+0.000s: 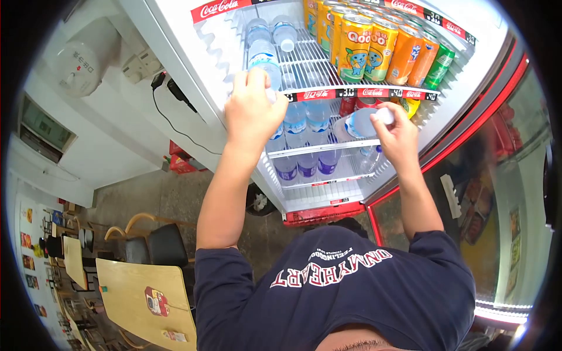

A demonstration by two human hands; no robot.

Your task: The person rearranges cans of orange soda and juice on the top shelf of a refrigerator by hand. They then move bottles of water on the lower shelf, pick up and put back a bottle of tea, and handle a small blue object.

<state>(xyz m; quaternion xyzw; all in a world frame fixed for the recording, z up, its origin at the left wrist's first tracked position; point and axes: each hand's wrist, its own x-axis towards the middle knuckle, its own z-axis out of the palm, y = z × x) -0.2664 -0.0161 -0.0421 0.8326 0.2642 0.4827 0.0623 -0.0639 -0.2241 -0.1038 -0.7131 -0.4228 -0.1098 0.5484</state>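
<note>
My left hand (252, 108) is closed around the cap end of a clear water bottle (264, 57) at the left of the upper fridge shelf. Its fingers partly hide the bottle's neck. Lower on the right, my right hand (399, 133) pinches the white cap of another water bottle (356, 126). This second bottle lies tilted on its side at the middle shelf, its base pointing left. Beside it stand several upright water bottles (318, 117). Behind my left hand, another clear bottle (285, 34) leans on the upper rack.
Yellow Qoo cans (355, 48), orange cans (404, 54) and a green can (440, 65) fill the upper shelf's right. Purple-labelled bottles (307, 166) stand lower. The open fridge door (456, 193) is at right. A wooden table (146, 292) and chairs (167, 243) stand at left.
</note>
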